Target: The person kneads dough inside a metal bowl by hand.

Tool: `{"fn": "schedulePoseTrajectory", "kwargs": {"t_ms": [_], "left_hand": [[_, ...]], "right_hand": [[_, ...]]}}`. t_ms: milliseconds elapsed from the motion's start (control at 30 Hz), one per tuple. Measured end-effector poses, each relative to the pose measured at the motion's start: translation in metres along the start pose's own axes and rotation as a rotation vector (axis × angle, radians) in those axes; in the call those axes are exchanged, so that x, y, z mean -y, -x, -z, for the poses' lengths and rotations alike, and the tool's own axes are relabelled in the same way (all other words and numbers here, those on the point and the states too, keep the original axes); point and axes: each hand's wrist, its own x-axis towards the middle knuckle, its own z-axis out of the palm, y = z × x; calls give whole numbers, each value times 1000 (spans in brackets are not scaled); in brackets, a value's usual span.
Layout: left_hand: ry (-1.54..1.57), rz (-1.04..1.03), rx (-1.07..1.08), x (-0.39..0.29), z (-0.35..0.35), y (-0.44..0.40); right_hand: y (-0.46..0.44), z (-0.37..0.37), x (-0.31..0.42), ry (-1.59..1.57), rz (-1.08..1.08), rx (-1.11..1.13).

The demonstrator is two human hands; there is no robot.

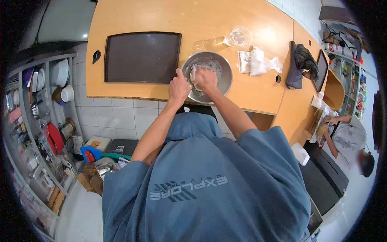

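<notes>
A metal bowl [225,71] with pale residue on its inner wall stands near the front edge of the wooden table [238,94]. My left hand [179,86] is closed at the bowl's left rim, seemingly gripping it. Inside the bowl, my right hand [204,78] is closed around something pale that I cannot make out, perhaps dough; the fingers hide most of it.
A dark tray [142,57] lies left of the bowl. Behind it are a clear plastic cup [240,36] and white bags [258,62]. Dark mitts [295,72] lie further right. Another person [348,137] holds something at the far right. Shelves [48,121] stand left.
</notes>
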Motion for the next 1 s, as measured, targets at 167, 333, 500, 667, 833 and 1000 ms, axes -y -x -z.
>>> {"fn": "schedulePoseTrajectory", "kwargs": {"t_ms": [167, 333, 500, 667, 833, 1000], "left_hand": [[-13, 6, -38, 2, -2, -2], [-26, -13, -20, 4, 4, -9], [-31, 24, -20, 2, 3, -6], [-36, -1, -7, 2, 7, -3], [-45, 13, -18, 0, 5, -6], [-38, 31, 13, -4, 10, -8]], "right_hand": [[-5, 13, -8, -177, -129, 156], [0, 33, -15, -668, -81, 108], [-11, 43, -26, -1005, -303, 324], [-26, 42, -40, -635, -304, 385], [-7, 23, -17, -130, -137, 182], [26, 13, 6, -60, 8, -154]]}}
